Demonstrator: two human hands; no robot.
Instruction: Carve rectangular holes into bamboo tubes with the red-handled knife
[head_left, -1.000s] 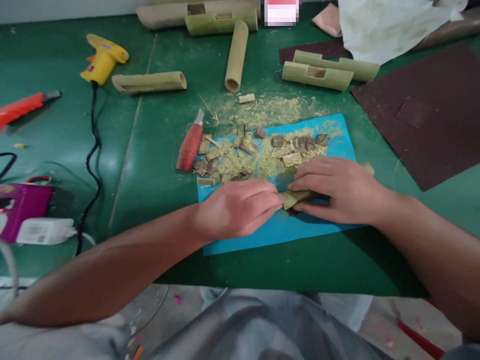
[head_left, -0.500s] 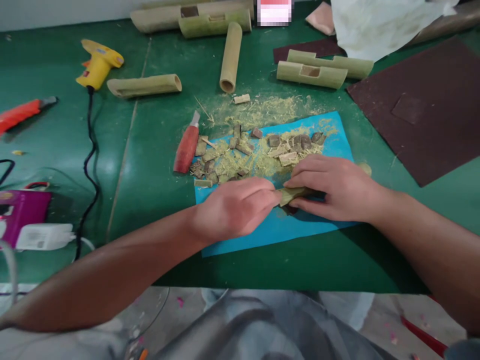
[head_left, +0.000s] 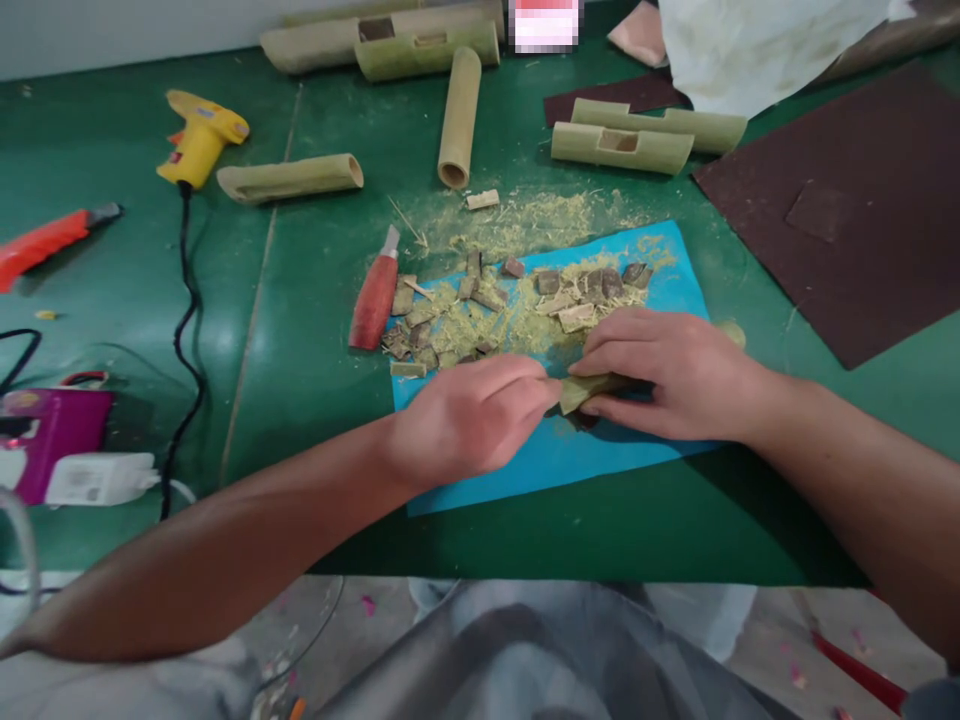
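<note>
My right hand (head_left: pixel 667 375) is wrapped round a short green bamboo piece (head_left: pixel 589 388) over the blue sheet (head_left: pixel 487 485). Close against the piece's left end, my left hand (head_left: pixel 480 410) is closed, fingertips pinched; whatever it grips is hidden by the fingers. Dark bits lie under the bamboo piece. Behind both hands, small bamboo chips (head_left: pixel 576 318) and yellow-green shavings are spread over the sheet. A red-handled knife (head_left: pixel 375 300) lies at the sheet's left edge, its blade pointing away from me.
Cut bamboo tubes (head_left: pixel 622 147) lie along the back of the green table (head_left: pixel 315 260). On the left are a yellow glue gun (head_left: pixel 199 140), an orange cutter (head_left: pixel 45 248), a purple box (head_left: pixel 71 430) and cables. Dark brown sheets (head_left: pixel 840 210) lie at the right.
The view has shifted slightly. My left fingertips have drawn back a little from the bamboo piece's end; my right hand holds it as before.
</note>
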